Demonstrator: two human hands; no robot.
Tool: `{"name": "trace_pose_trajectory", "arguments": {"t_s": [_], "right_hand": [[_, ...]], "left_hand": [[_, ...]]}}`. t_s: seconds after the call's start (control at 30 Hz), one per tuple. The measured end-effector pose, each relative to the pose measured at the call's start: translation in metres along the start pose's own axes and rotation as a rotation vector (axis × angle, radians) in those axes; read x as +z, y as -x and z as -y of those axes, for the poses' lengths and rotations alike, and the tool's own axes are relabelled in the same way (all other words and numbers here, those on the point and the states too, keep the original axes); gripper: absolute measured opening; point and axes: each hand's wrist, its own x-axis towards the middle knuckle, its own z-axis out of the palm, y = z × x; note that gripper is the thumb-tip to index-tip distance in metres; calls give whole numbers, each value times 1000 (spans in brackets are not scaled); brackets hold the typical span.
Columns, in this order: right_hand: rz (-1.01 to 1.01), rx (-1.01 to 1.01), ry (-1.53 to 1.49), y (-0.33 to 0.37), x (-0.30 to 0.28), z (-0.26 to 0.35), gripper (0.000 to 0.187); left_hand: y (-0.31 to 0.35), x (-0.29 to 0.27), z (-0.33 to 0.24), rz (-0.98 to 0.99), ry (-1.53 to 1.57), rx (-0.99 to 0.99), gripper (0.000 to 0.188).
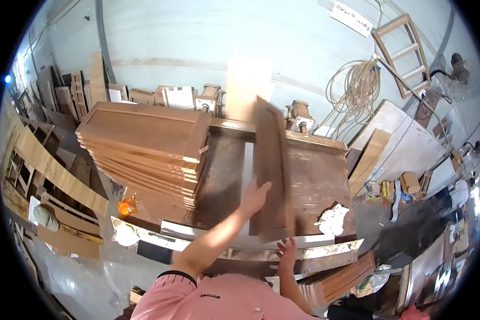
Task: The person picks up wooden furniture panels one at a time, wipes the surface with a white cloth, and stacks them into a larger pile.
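Observation:
A brown wooden cabinet door (272, 160) with a recessed middle stands tilted on its edge above the workbench, its outline a little blurred. My left hand (257, 198) grips it by the left long edge, thumb lying over the face. Just below the door's near end is my right hand (287, 255), fingers apart and pointing up; whether the fingertips touch the wood I cannot tell. To the left, a tall stack of similar cabinet doors (144, 130) rests on the bench, its layers slightly fanned.
The brown workbench (317, 176) carries a crumpled white cloth (333, 220) at its right. Clamp-like metal fixtures (302, 114) line its far edge. More door panels (346, 280) lean low at the near right. A coiled hose (357, 88) hangs on the wall. An orange object (127, 206) sits beside the stack.

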Motion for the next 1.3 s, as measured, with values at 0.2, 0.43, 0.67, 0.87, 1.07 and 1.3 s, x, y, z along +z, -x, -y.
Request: {"name": "trace_pose_trajectory", "arguments": {"t_s": [0.2, 0.43, 0.67, 0.87, 1.07, 1.3], "right_hand": [[303, -243, -633, 34, 79, 104, 58], [226, -241, -302, 66, 159, 191, 78], [671, -162, -250, 54, 261, 225, 62], [745, -150, -204, 67, 384, 210, 47], [624, -213, -91, 51, 441, 197, 52], [452, -450, 154, -13, 410, 198, 45]], "left_hand": [[65, -17, -121, -46, 520, 238, 46], [93, -125, -178, -147, 507, 334, 33], [102, -230, -194, -291, 483, 271, 24], [86, -337, -184, -472, 494, 199, 41], [94, -389, -186, -411, 171, 8, 61], [113, -384, -173, -408, -33, 140, 45]]}}
